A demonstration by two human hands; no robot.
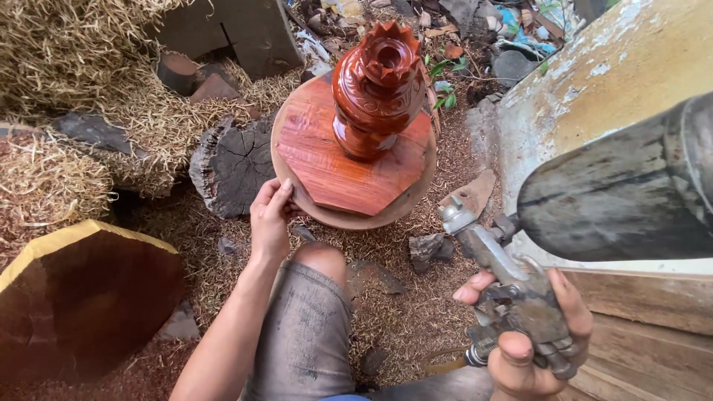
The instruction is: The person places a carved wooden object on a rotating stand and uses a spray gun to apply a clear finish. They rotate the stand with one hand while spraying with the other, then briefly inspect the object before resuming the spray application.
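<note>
Frame centre: one glossy red carved wooden vase [377,89] stands on one octagonal red board [338,167], atop one round turntable [356,217]. Left hand [269,219], fingers extended, rests on the turntable rim; right hand [531,338] clenches one spray gun [505,278] with its cup [631,189], lower right. Risk: a jolted turntable may topple the vase; straw dust could mar wet finish.

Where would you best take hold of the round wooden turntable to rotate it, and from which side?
Probably at the bare near-left rim of the round wooden turntable, from below-left, where the left hand already touches it. The octagonal board and glossy red carved vase cover the rest.
</note>
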